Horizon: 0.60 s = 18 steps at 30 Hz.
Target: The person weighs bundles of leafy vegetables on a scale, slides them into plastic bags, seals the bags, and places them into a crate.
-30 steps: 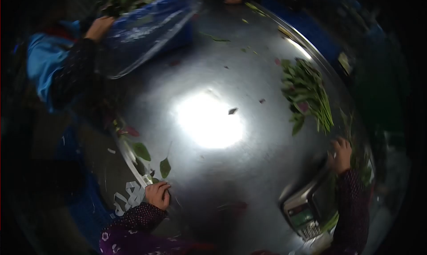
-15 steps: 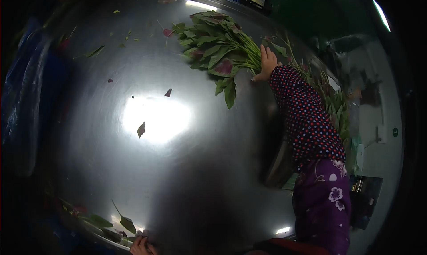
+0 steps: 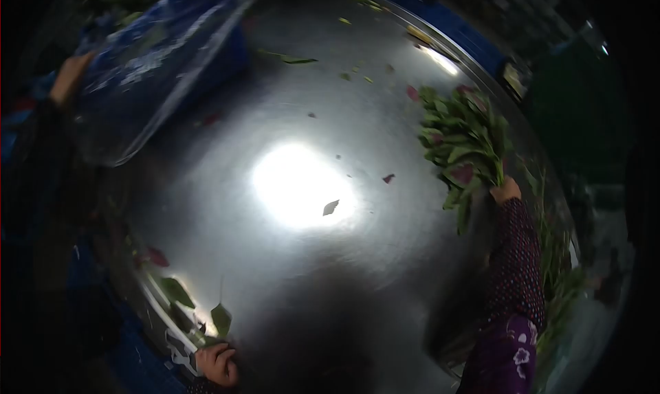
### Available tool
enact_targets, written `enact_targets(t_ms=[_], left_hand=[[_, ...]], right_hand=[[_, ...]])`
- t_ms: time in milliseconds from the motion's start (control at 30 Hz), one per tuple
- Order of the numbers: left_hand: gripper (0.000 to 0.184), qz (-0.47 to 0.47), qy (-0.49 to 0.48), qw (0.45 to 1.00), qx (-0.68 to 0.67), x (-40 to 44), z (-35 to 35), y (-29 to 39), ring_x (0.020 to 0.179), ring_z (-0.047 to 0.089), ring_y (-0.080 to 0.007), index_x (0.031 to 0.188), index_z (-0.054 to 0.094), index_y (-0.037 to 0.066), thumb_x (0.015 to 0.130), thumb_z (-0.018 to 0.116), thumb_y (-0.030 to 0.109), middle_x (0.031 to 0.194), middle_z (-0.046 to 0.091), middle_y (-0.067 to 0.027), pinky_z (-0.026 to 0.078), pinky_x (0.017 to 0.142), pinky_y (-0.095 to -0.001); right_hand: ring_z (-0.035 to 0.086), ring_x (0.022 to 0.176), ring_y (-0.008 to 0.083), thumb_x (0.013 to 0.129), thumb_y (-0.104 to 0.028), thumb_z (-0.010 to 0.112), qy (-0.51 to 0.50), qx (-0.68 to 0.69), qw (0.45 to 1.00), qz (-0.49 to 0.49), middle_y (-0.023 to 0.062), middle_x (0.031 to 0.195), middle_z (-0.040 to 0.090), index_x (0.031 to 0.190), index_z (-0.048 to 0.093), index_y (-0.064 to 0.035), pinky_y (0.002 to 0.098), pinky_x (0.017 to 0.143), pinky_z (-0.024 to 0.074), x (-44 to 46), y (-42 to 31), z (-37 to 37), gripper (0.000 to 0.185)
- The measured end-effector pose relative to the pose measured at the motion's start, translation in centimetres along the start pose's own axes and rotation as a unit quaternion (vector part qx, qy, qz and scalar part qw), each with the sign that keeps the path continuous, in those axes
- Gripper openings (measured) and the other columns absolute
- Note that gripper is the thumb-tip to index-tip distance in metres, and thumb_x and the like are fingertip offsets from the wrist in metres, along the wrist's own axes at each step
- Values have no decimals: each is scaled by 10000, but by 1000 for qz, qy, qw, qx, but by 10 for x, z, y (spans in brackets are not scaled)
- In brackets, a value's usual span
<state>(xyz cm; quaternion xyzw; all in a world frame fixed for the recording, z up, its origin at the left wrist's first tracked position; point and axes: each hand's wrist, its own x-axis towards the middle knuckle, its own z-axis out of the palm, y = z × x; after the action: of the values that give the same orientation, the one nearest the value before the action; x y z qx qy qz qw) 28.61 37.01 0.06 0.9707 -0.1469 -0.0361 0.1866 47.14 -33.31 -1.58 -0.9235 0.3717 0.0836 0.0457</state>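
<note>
My right hand [image 3: 507,190] is at the right of the steel table, with its fingers around the stem ends of a bunch of red-and-green amaranth [image 3: 467,136]. The leaves fan out away from the hand, towards the far side. Motion blurs the fingers a little. At the near left edge of the table, my left hand [image 3: 218,364] is closed with its fingers curled. Whatever may be inside its grip is hidden. Loose green leaves [image 3: 177,292] lie just beyond it, along the rim.
Leaf scraps [image 3: 331,207] dot the steel table [image 3: 227,208]. More amaranth stems [image 3: 558,284] lie along the right edge, beyond my sleeve. At the upper left, another person's hand [image 3: 71,76] is at a clear plastic bag over something blue [image 3: 155,64]. A yellow-handled knife [image 3: 419,35] lies far back.
My view has turned left, so the table contents appear shifted right. My right hand's spread fingers are now closed around the stems. More of the plastic bag and another person's hand show at upper left.
</note>
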Motion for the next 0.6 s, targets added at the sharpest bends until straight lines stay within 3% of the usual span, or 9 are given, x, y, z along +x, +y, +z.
enact_targets(t_ms=[67, 133, 233, 333, 400, 433, 500, 533, 600], left_hand=[[237, -5, 31, 999, -14, 2, 7, -10, 810, 517, -276, 841, 588, 68, 614, 521, 69, 916, 559, -104, 362, 746, -393], [265, 2, 76, 997, -15, -3, 15, -13, 817, 506, -285, 844, 581, 64, 587, 519, 49, 907, 550, -114, 366, 744, -385], [331, 10, 124, 992, -18, -14, 12, -6, 887, 513, -303, 906, 579, 81, 581, 556, 25, 954, 550, -106, 375, 775, -415], [420, 102, 113, 980, -130, -18, 32, 29, 925, 503, -319, 997, 536, 61, 583, 564, -3, 999, 536, -138, 376, 797, -430], [478, 75, -7, 950, -302, -37, 32, 128, 1097, 455, -317, 1170, 473, 43, 715, 622, 53, 1170, 479, -178, 379, 902, -388], [564, 126, -72, 871, -469, -46, 53, 163, 1174, 409, -292, 1250, 399, 24, 752, 654, 96, 1244, 437, -164, 348, 959, -386], [629, 32, -185, 661, -726, -92, 85, 227, 1195, 382, -255, 1285, 351, 18, 769, 664, 193, 1297, 387, -143, 338, 968, -375], [665, -19, -244, 568, -786, -114, 99, 241, 1192, 378, -235, 1313, 321, 26, 793, 649, 281, 1314, 367, -136, 340, 961, -363], [637, -244, -300, 490, -781, -128, 100, 242, 1145, 420, -218, 1294, 357, 18, 798, 644, 294, 1282, 409, -119, 367, 927, -337]], right_hand=[[597, 878, 327, 653, -116, 634, -19, 86, 995, -42, 220, 900, 609, 959, 575, 27, 376, 768, 450, 12, 0, 17, 343], [599, 705, 218, 699, -28, 571, -34, 284, 958, -33, 122, 797, 592, 992, 511, 60, 323, 649, 474, -6, -19, 23, 311], [568, 629, 164, 711, -4, 531, -62, 466, 882, -37, 69, 762, 555, 1040, 480, 41, 297, 564, 466, -128, -67, -49, 335], [560, 613, 155, 721, 13, 500, -48, 489, 863, -121, 67, 765, 546, 1113, 439, 25, 289, 540, 460, -247, -77, -103, 397], [586, 658, 210, 721, 12, 519, 2, 403, 885, -231, 115, 820, 569, 1157, 412, 13, 312, 593, 474, -322, -61, -110, 448], [605, 688, 252, 718, 9, 536, 44, 334, 886, -318, 147, 852, 583, 1178, 396, 3, 327, 622, 479, -356, -47, -99, 481], [568, 815, 406, 696, -26, 609, 26, 231, 936, -266, 217, 893, 588, 1161, 408, -45, 407, 659, 468, -447, -29, -65, 507], [565, 818, 408, 685, -47, 634, -85, 179, 965, -170, 215, 893, 584, 1147, 401, -44, 437, 665, 462, -492, -25, -48, 517], [564, 822, 407, 683, -133, 670, -253, 131, 955, -89, 230, 934, 566, 1157, 392, -47, 446, 691, 462, -559, -5, 5, 556]])
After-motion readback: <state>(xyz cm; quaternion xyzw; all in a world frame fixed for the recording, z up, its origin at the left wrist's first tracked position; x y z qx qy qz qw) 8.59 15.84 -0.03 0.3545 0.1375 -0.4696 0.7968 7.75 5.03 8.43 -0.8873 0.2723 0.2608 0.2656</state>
